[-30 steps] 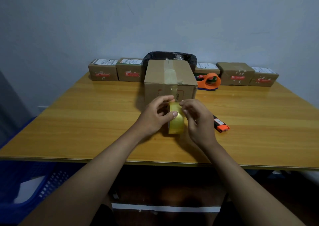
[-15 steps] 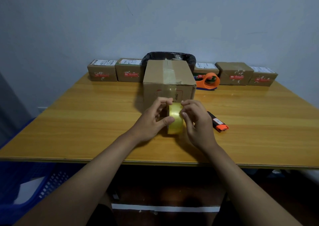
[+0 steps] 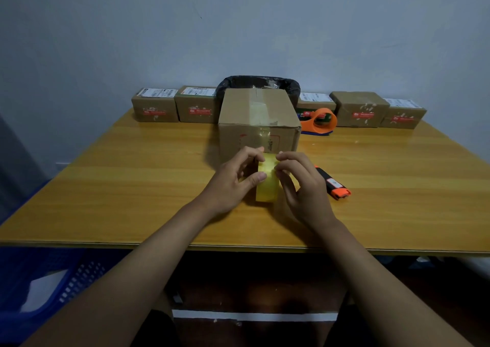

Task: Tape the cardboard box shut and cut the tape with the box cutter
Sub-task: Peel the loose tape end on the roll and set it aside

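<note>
A brown cardboard box stands in the middle of the wooden table, flaps down, with clear tape along its top seam and down the front face. Just in front of it a roll of yellowish tape stands on edge. My left hand grips the roll from the left, thumb across its face. My right hand holds it from the right, fingertips pinching at the top of the roll. A black and orange box cutter lies on the table just right of my right hand.
An orange tape dispenser sits behind the box to the right. Several small taped parcels line the back edge against the wall, with a black-lined bin behind the box. A blue crate is below the table at left.
Both hands stay on the tape roll. The fingertips of my right hand have shifted slightly on the roll's top edge; the box and cutter have not moved.
</note>
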